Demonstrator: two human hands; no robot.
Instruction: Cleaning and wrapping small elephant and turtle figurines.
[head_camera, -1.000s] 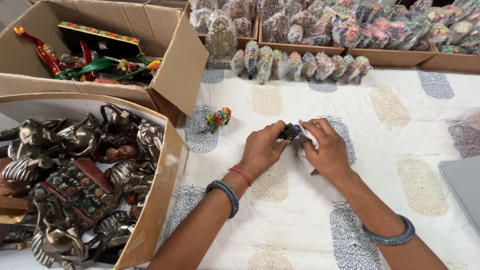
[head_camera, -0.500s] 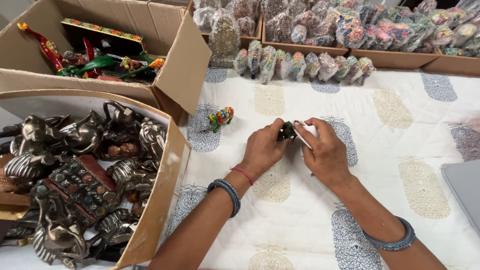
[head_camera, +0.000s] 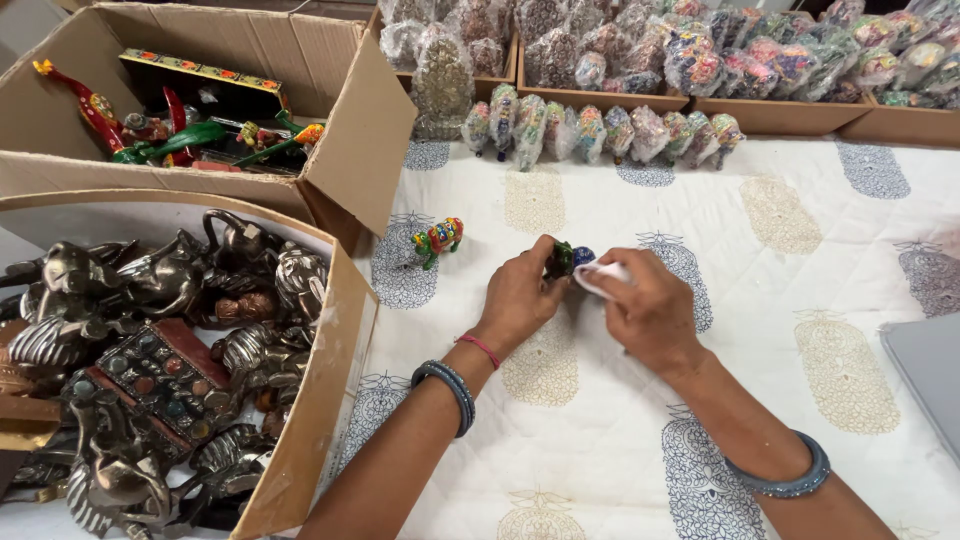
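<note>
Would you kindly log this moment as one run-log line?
left hand: holds small dark figurine | right hand: presses white cloth to it | surface: printed tablecloth

Both forearms reach up from the lower edge of the view and converge toward the middle. The left hand (head_camera: 522, 295) lies palm down with its knuckles up, the fingers curled forward and pinched together at their tips. A thin red thread circles the left wrist, and a dark blue bangle sits a little further down that forearm. The right hand (head_camera: 648, 312) comes in at a slant from the right, back of the hand up, fingers bent and closed, its tips just beside those of the left hand. A grey-blue bangle rings the right forearm, well back from the wrist.
</note>
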